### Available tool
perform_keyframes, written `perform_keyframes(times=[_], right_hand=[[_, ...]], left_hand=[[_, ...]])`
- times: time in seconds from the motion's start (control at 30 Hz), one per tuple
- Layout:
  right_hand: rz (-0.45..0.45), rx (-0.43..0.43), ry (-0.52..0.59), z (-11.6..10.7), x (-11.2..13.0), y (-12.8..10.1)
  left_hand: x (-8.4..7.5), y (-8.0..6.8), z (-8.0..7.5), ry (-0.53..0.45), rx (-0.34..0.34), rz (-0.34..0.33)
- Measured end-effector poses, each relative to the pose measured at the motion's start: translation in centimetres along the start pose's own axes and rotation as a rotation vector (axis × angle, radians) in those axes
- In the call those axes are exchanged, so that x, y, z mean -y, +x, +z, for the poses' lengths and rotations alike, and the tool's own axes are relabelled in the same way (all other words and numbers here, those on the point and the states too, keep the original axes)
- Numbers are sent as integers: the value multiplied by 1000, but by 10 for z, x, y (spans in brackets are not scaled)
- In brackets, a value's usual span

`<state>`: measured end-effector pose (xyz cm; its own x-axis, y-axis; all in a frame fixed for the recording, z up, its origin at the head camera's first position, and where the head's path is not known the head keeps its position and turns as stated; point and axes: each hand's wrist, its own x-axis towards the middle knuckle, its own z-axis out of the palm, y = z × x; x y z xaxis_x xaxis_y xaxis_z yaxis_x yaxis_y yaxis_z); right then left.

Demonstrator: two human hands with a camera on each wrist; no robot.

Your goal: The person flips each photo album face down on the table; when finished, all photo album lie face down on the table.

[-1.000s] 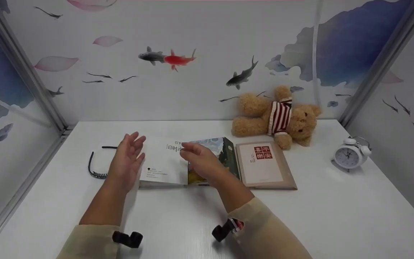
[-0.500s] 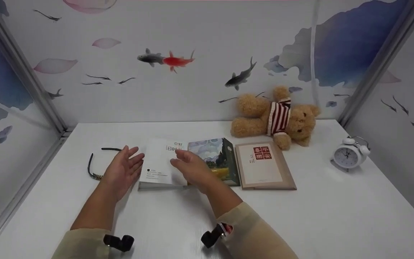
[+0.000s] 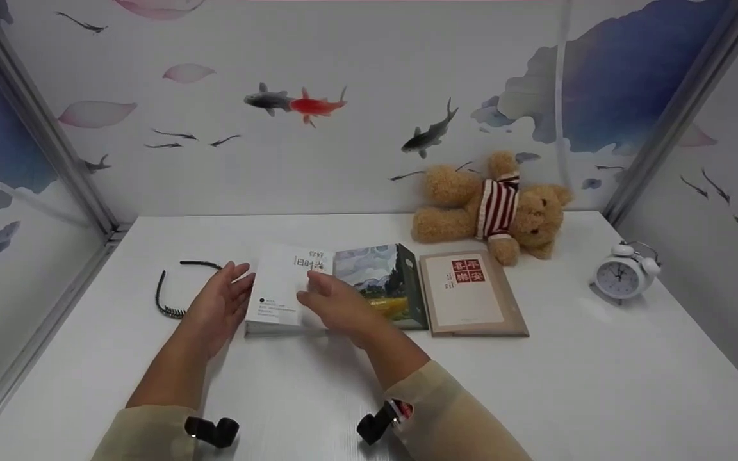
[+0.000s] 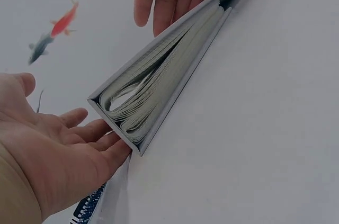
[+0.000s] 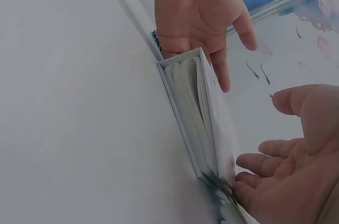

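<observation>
Both open hands (image 3: pixel 218 301) (image 3: pixel 337 306) flank, perhaps touch, the white book (image 3: pixel 286 285).

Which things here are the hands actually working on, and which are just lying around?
In hand:
white book, its cover half raised
left hand, fingers at its outer edge
right hand, over its cover

Lying about:
landscape book
tan book
teddy bear
alarm clock
headband

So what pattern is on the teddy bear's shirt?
Red and white stripes on the teddy bear's shirt, clearest in the head view.
</observation>
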<state>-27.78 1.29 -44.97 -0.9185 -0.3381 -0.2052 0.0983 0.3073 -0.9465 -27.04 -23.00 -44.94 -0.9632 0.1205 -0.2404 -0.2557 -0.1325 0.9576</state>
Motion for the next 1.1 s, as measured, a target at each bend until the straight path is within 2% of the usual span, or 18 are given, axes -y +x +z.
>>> perform_keyframes(times=[0.27,0.43,0.53,0.7,0.9,1.1], right_hand=[[15,75,95,9,2,-2],[5,82,112,9,2,-2],[-18,92,125,8,1,-2],[-68,127,188,6,3,-2],[-148,157,276,-1,8,-6],[-204,143,359,-8,16,-10]], left_hand=[[-7,-5,0,5,-77,0],[-8,-6,1,-15,-93,-11],[-9,-7,1,-16,-102,4],[-17,-13,5,-75,-98,69],[-25,-20,20,-167,-62,181],[-33,-28,36,-161,-37,237]])
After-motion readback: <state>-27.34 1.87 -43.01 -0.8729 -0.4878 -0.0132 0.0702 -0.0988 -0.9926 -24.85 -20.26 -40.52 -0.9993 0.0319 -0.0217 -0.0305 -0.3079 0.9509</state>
